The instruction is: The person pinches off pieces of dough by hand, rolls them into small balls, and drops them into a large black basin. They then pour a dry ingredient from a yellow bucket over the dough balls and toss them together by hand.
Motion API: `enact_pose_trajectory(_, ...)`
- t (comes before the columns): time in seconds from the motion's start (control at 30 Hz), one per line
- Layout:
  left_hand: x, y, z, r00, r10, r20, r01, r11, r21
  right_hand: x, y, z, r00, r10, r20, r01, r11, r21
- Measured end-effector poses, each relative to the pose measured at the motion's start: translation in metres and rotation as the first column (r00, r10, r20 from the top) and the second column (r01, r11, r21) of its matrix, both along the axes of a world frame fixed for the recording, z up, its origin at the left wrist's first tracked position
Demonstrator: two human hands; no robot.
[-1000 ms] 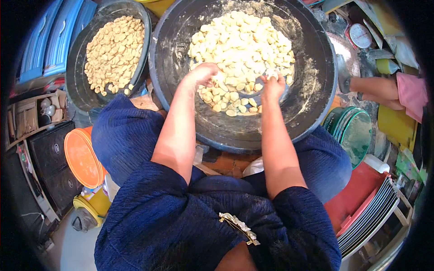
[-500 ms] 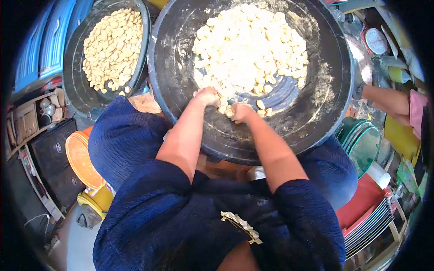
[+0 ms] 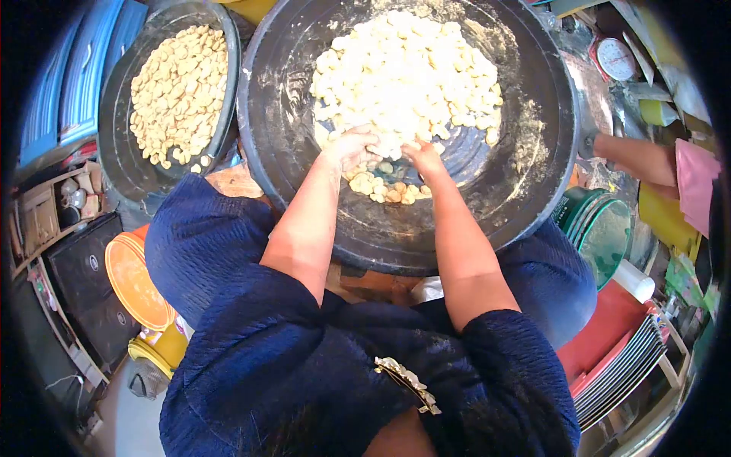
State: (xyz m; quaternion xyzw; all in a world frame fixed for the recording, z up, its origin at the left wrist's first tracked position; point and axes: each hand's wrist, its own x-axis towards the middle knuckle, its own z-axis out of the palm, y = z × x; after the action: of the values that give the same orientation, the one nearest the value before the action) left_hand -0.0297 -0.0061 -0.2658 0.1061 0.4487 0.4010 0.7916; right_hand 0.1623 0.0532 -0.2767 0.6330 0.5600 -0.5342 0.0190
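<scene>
A large black basin (image 3: 525,190) dusted with flour holds a heap of pale dough pieces (image 3: 411,76). My left hand (image 3: 352,147) and my right hand (image 3: 422,156) rest side by side in the near edge of the heap, fingers curled into the pieces. A small clump of pieces (image 3: 381,186) lies just below both hands on the basin floor. Whether either hand grips anything is hidden by the pile.
A second black basin (image 3: 122,156) with darker dough pieces (image 3: 179,91) sits to the left. Another person's arm (image 3: 636,156) with a pink sleeve reaches in at right. A scale (image 3: 615,57), green lids (image 3: 601,225), stacked trays (image 3: 620,369) and an orange lid (image 3: 137,274) surround me.
Both hands pulled toward me to the basin's near wall, dragging pieces along, then moved back up into the edge of the heap. A clump of pieces stayed behind below them.
</scene>
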Motion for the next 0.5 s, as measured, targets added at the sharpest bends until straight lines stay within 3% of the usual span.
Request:
enact_pose_trajectory(0.03, 0.002, 0.000, 0.007, 0.996, 0.079, 0.041, -0.080, 0.997, 0.016, -0.003, -0.001, 0.005, 0.959, -0.171, -0.227, 0.145, 0.981, -0.125)
enact_pose_trajectory(0.07, 0.004, 0.000, 0.012, 0.984, 0.159, 0.083, -0.162, 0.986, 0.029, -0.007, -0.001, 0.010, 0.839, -0.348, -0.419, 0.248, 0.929, -0.275)
enact_pose_trajectory(0.1, 0.003, 0.000, 0.011, 0.983, 0.162, 0.085, -0.165, 0.986, 0.036, -0.008, -0.003, 0.008, 0.742, -0.424, -0.520, 0.272, 0.898, -0.345)
enact_pose_trajectory(0.13, 0.001, -0.001, 0.009, 0.976, 0.142, 0.167, -0.151, 0.988, 0.041, -0.012, -0.005, 0.022, 0.743, -0.419, -0.523, 0.269, 0.901, -0.339)
enact_pose_trajectory(0.2, 0.001, 0.000, 0.007, 0.961, 0.120, 0.250, -0.137, 0.989, 0.051, -0.017, -0.008, 0.048, 0.492, -0.578, -0.651, 0.133, 0.789, -0.600)
enact_pose_trajectory(0.33, -0.007, 0.000, -0.002, 0.978, 0.194, 0.073, -0.201, 0.973, 0.112, -0.006, 0.000, 0.029, 0.637, -0.369, -0.677, 0.081, 0.905, -0.417)
enact_pose_trajectory(0.4, -0.011, -0.001, 0.000, 0.979, 0.202, -0.011, -0.198, 0.970, 0.144, -0.001, 0.005, 0.039, 0.800, -0.425, -0.423, 0.322, 0.899, -0.296)
enact_pose_trajectory(0.43, -0.011, 0.000, 0.012, 0.978, 0.206, -0.018, -0.204, 0.975, 0.092, 0.002, 0.009, 0.036, 0.916, -0.146, -0.373, 0.095, 0.984, -0.151)
enact_pose_trajectory(0.5, -0.006, -0.001, 0.024, 0.978, 0.208, -0.021, -0.207, 0.977, 0.039, -0.005, 0.003, 0.050, 0.912, -0.133, -0.389, 0.096, 0.989, -0.112)
